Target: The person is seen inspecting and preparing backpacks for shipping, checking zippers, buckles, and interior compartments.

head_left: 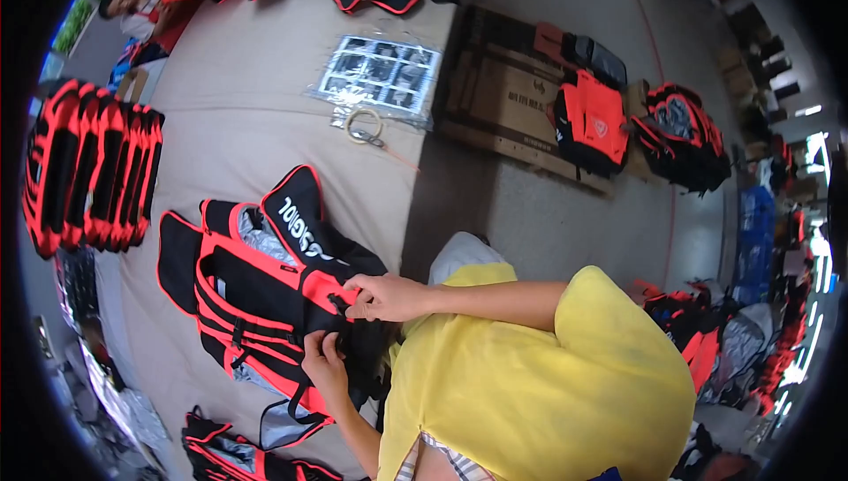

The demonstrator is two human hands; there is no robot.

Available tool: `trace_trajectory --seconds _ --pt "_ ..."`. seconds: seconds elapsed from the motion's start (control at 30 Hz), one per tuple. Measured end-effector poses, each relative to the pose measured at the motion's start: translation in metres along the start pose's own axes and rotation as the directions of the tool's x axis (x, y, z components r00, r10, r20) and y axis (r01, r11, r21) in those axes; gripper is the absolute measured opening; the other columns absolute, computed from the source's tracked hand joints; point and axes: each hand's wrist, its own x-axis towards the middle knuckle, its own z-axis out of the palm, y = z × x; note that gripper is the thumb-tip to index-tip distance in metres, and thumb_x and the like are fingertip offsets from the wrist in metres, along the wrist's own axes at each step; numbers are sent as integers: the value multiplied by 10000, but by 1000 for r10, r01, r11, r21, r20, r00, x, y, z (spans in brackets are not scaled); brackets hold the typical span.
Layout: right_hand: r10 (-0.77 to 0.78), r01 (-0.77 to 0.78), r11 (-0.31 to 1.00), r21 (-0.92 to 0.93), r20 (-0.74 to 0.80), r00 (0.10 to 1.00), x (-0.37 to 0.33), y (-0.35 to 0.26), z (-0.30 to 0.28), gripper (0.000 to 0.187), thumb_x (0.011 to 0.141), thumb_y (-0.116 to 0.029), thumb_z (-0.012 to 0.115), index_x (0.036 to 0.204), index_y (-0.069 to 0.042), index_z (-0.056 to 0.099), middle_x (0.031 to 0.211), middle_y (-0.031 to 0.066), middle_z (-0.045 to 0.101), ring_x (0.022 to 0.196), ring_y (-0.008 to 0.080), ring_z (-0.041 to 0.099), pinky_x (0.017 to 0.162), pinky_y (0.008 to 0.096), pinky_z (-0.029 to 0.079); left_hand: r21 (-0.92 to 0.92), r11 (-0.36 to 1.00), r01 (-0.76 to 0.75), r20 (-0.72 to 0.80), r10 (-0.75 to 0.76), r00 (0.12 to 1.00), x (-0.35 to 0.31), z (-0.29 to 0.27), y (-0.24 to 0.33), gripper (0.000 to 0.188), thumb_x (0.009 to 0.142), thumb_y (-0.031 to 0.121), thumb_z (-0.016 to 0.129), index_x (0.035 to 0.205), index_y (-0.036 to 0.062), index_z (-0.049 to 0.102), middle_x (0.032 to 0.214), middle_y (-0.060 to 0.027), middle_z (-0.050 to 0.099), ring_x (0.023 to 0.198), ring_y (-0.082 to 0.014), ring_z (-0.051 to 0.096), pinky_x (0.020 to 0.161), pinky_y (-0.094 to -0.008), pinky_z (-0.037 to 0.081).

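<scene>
A black and orange-red backpack (300, 291) lies on the cloth-covered table in front of me, its flaps spread and silvery lining showing. On its near end, my right hand (389, 297) is closed, thumb and fingertips pinched beside a small black buckle (337, 302) on an orange-red panel. Just below, my left hand (325, 373) is closed too, its fingertips against a dark piece at the bag's edge. What exactly sits between the fingers of either hand is too small to tell. A dark flap with white lettering (309, 220) is folded out on the far side.
The beige table (221, 83) bears a plastic-covered picture sheet (380, 75) and a ring-shaped roll (362, 128). Stacked backpacks (93, 167) stand at left; another bag (238, 454) lies below. Boxes with bags (592, 123) are beyond the right edge. A person (141, 13) is at far left.
</scene>
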Motion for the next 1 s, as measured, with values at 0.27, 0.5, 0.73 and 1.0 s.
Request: trace_trajectory --seconds 0.27,0.5,0.73,1.0 --pt "-52 41 984 -175 -61 997 -86 141 -150 566 930 -477 735 1297 -50 676 1087 130 790 1013 301 753 896 374 583 130 937 325 -227 -291 929 -17 72 -37 413 1127 319 480 864 15 576 616 -73 552 444 -147 506 428 -302 396" --pt "644 -573 602 557 -763 -65 -286 550 -285 365 1008 -302 606 1220 -10 664 1200 199 731 1178 366 684 1001 482 539 -52 842 536 -201 -535 821 11 75 -53 434 1127 397 427 934 64 628 668 -29 568 499 -163 519 445 -284 404" --pt "625 -680 559 475 -780 -31 -460 615 -227 402 1008 -345 543 1125 -3 717 1264 259 667 1192 450 633 1000 535 517 40 877 478 51 -480 876 -20 54 -12 515 1042 441 560 1365 50 653 1266 -110 667 1152 -253 625 931 -417 548" --pt "608 -439 778 450 -717 342 -311 572 -98 309 966 -252 572 1093 -16 726 1194 274 709 1110 459 681 937 545 540 -221 795 564 322 -487 812 -21 76 -15 490 1033 435 595 1333 54 668 1247 -102 685 1117 -255 641 941 -427 550"
